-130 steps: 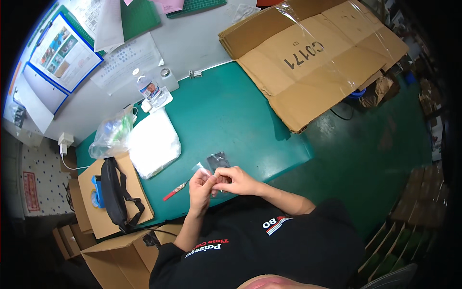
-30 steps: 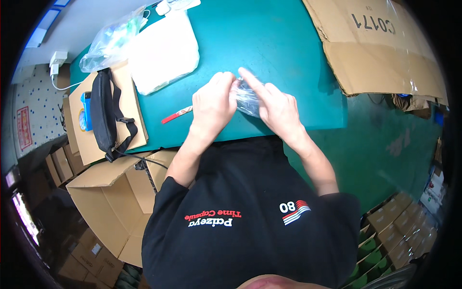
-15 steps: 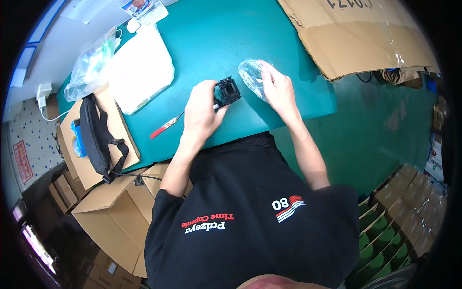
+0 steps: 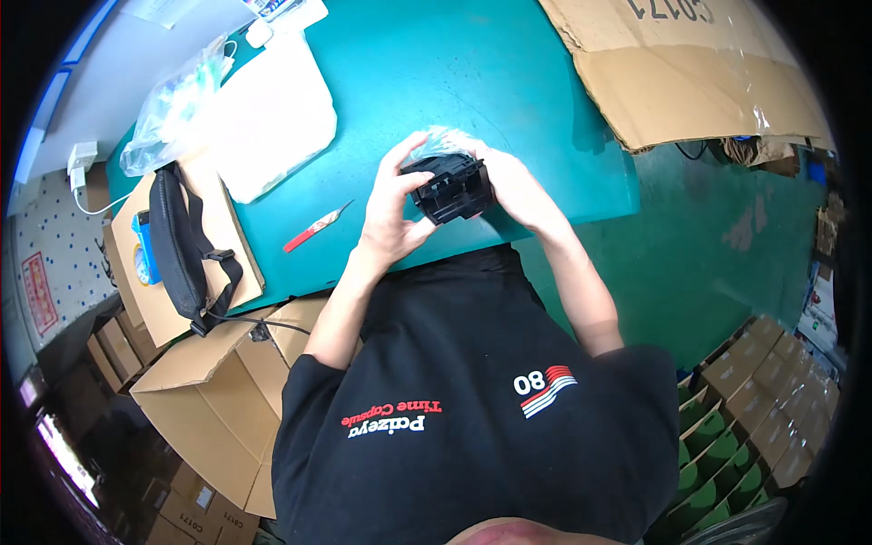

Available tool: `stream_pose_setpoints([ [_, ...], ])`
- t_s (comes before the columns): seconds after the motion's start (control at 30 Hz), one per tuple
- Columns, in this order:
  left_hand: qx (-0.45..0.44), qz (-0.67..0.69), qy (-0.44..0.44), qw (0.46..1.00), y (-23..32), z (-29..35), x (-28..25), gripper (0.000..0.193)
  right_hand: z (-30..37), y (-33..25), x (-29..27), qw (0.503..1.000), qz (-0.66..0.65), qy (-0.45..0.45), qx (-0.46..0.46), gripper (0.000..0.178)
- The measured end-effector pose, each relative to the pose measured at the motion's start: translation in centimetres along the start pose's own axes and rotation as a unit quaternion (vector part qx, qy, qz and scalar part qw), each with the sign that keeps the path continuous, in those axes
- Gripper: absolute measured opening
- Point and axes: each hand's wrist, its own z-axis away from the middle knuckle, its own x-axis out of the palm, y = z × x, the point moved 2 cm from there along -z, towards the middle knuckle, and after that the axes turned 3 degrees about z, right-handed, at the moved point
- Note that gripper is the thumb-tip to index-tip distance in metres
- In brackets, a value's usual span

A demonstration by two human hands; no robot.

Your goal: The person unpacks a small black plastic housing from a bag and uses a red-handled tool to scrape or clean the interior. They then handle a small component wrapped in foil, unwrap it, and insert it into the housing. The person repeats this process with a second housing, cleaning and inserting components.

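Above the green table's [image 4: 409, 77] near side, the left hand [image 4: 389, 216] is gripping a black, boxy plastic part [image 4: 451, 193]; the right hand [image 4: 516, 191] is cupping its right side, fingertips hidden. It is seeming light and stiff (thin edges perhaps fragile), best held by 2 outer walls. A crumpled, clear plastic bag [image 4: 443, 138] is partly hiding behind.

Toward 12 o'clock, most fingers of the right hand [image 4: 513, 189] are hidden behind a black part [image 4: 456, 193] and crumpled clear film [image 4: 445, 139], leaving its grip unclear; the upper edge cuts off a bottle [image 4: 272, 8] at 11 and a large carton [image 4: 690, 86] at 2; at 9, a black pouch [image 4: 182, 250] partly covers a blue object [image 4: 145, 250]
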Motion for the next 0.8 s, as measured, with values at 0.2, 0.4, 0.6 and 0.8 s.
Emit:
stream_pose_setpoints([
  [0.2, -0.013, -0.176, -0.091, 0.980, 1.4, -0.2, -0.4, 0.056, 1.0, -1.0, 0.9, 0.953, 0.223, 0.148, -0.141, 0.039],
  [0.4, -0.056, -0.267, -0.005, 0.962, 2.7, -0.9, -0.4, 0.043, 1.1, -0.6, 2.3, 0.873, 0.410, 0.229, -0.130, 0.041],
  [0.6, -0.086, -0.319, -0.022, 0.944, 2.8, -1.0, -0.1, 0.054, 0.8, 0.1, 3.5, 0.838, 0.393, 0.305, -0.225, 0.029],
  [0.8, -0.107, -0.255, 0.003, 0.961, 3.0, -1.8, -0.6, 0.055, 0.7, 0.2, 3.0, 0.823, 0.346, 0.345, -0.288, 0.022],
])
